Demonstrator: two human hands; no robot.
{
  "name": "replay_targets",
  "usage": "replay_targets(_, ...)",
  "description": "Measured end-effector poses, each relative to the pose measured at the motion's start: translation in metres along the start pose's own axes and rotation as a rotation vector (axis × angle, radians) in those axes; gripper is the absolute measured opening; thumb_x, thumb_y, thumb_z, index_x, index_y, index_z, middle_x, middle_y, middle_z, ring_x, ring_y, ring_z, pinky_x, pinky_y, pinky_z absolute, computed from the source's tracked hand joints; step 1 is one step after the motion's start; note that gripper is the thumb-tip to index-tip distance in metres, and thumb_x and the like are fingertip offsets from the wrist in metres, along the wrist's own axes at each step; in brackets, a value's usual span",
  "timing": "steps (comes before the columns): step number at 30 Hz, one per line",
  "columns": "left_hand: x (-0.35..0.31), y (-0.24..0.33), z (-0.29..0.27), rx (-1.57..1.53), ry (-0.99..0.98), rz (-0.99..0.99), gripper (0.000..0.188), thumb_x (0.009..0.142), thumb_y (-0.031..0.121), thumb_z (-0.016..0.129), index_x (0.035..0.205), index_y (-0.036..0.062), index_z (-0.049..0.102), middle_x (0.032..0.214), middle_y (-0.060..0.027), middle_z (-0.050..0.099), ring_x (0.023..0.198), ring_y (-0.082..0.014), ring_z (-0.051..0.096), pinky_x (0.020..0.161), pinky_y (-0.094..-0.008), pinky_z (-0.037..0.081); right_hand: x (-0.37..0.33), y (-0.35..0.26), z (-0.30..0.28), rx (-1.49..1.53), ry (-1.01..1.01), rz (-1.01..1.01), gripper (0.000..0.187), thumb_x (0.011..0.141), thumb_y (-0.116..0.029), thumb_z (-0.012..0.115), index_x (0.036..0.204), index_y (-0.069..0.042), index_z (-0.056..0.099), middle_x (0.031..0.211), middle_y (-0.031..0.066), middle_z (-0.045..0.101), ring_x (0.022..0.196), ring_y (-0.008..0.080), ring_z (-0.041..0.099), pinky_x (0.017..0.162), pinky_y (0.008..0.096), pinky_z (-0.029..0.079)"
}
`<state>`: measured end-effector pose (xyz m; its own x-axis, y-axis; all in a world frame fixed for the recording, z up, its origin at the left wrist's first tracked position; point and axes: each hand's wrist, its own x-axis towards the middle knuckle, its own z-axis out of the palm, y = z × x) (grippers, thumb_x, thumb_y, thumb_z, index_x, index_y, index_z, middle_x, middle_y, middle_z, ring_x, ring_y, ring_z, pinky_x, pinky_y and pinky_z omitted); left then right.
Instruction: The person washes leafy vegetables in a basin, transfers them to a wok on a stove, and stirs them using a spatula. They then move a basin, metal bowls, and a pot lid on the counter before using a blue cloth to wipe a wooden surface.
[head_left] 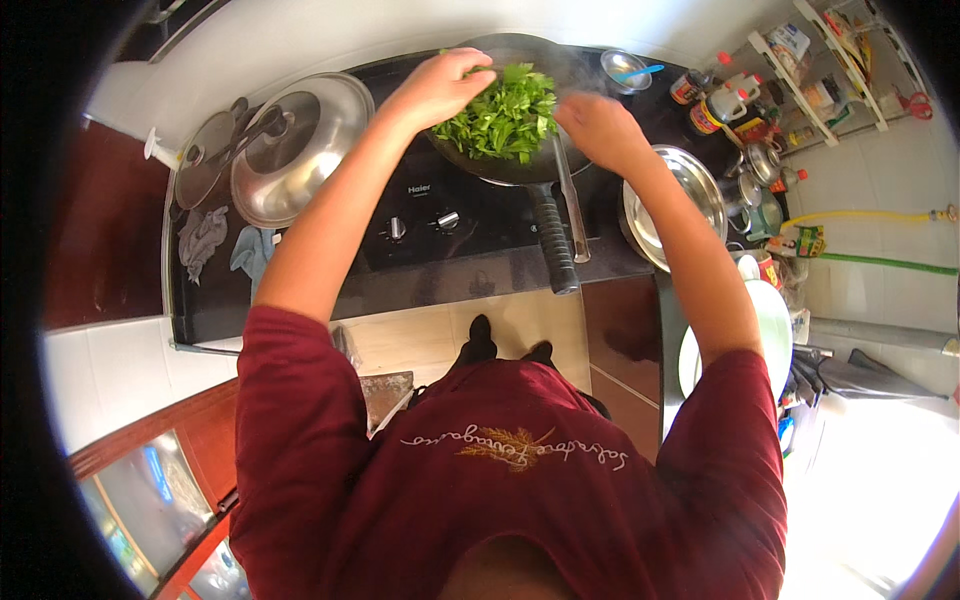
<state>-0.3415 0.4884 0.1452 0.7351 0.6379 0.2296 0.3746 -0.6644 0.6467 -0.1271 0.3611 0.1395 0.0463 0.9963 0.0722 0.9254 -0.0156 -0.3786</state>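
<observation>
Chopped leafy greens (505,115) lie heaped in a dark wok (490,170) on the black stove. My left hand (445,85) is at the heap's left side, its fingers curled together; whatever they may hold is hidden. On the other side, over the wok's right rim, my right hand (605,130) is smeared by motion, so its grip is unclear. A metal spatula (572,205) leans in the wok, its handle pointing toward me beside the ribbed black wok handle (555,240). Neither hand touches these handles.
A large domed steel lid (290,180) and a glass lid (205,160) rest left of the wok. To the right stand a steel basin (695,195), a small bowl (625,70) with a blue spoon, and several sauce bottles (715,105). Cloths (203,240) lie near the counter's left end.
</observation>
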Motion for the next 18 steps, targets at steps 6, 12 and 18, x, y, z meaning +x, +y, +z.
replay_targets(6,-0.112,0.049,-0.01,-0.605,0.172,-0.095,0.029,0.088,0.017,0.052,0.113,0.0015,0.053,0.111,-0.0075,0.057,0.103,-0.0152,0.053,0.088,-0.0278,0.042,-0.132,0.016,0.061,0.111,-0.148,0.384,0.049,0.08,-0.045,0.054,0.094,0.002,0.056,0.08,0.0208,0.062,0.072,0.0374,0.06,0.065,0.0442,0.048)
replay_targets(12,-0.219,0.028,0.011,-0.73,0.235,-0.453,0.028,0.089,0.018,0.049,0.109,-0.0005,0.055,0.104,-0.0086,0.06,0.089,-0.0139,0.058,0.077,-0.0255,0.045,-0.124,0.023,0.061,0.551,0.074,0.749,0.04,0.078,-0.035,0.049,0.093,0.001,0.059,0.084,0.025,0.061,0.081,0.04,0.058,0.076,0.0421,0.045)
replay_targets(18,-0.245,0.035,0.013,-0.86,0.448,-0.534,0.022,0.089,0.015,0.048,0.102,-0.0005,0.058,0.092,-0.0098,0.062,0.077,-0.0143,0.059,0.071,-0.0249,0.046,-0.123,0.034,0.0,0.256,0.206,0.577,0.044,0.079,-0.038,0.047,0.084,0.003,0.061,0.08,0.029,0.058,0.085,0.0427,0.056,0.076,0.0439,0.043)
